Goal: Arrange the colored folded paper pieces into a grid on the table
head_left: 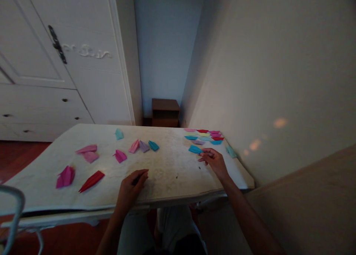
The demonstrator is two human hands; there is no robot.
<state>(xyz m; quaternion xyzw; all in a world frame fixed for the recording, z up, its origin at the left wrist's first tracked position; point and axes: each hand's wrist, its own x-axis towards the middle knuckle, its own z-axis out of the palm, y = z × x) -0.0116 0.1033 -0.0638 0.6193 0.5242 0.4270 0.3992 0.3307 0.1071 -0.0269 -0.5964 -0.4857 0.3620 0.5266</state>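
- Blue folded paper [195, 149] — just left of right hand [213, 160], end hidden under pinching fingertips.
- Long axis roughly sideways, free end leftward.
- Left hand [134, 182] loosely curled — palm hidden, can't tell contents.

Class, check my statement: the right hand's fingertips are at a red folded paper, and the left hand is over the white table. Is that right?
Not quite: the folded paper at the fingertips of the right hand is blue, as the head view shows.
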